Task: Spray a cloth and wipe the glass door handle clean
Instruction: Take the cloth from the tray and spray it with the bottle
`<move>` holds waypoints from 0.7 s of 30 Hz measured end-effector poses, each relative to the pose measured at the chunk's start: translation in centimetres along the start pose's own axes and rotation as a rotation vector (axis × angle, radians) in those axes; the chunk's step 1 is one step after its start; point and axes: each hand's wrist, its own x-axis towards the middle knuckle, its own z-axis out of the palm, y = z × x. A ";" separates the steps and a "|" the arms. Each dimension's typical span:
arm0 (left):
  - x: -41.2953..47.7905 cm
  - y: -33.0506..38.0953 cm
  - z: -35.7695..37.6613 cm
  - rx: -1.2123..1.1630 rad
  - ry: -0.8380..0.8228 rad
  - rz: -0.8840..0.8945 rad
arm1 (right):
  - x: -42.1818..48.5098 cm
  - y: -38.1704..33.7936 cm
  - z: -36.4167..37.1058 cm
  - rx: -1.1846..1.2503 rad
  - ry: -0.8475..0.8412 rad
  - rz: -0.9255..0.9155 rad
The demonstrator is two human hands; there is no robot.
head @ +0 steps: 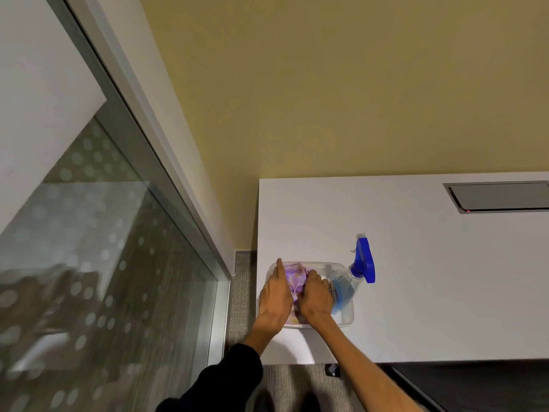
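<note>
A purple patterned cloth [292, 278] lies bunched inside a clear plastic tub [346, 318] near the left corner of a white table [416, 278]. Both hands are in the tub on the cloth. My left hand [274, 295] rests on its left side with the index finger stretched forward. My right hand [316, 294] has its fingers curled into the cloth's right side. A clear spray bottle [344, 288] with a blue trigger head [365, 260] leans in the tub's right end, touching my right hand. No door handle is visible.
A glass panel [104, 263] with frosted dots in a grey metal frame [166, 179] runs down the left. A yellow wall stands behind the table. A grey cable hatch [499, 197] is set in the table at the far right. Grey carpet lies below.
</note>
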 end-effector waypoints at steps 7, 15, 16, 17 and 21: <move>0.4 0.1 -3.5 -0.235 0.186 -0.001 | -3.3 -0.3 -3.0 0.127 0.105 -0.065; -0.9 -0.2 -7.4 -0.615 0.005 0.004 | -6.3 -1.4 -6.5 0.274 0.157 -0.172; -1.3 0.0 -7.9 -0.653 -0.041 0.038 | -6.6 -1.7 -6.8 0.296 0.155 -0.191; -1.8 0.2 -8.5 -0.702 -0.085 0.062 | -6.7 -2.0 -7.2 0.316 0.159 -0.213; -3.1 0.4 -11.0 -0.890 -0.194 0.048 | -7.3 -3.1 -9.5 0.406 0.204 -0.309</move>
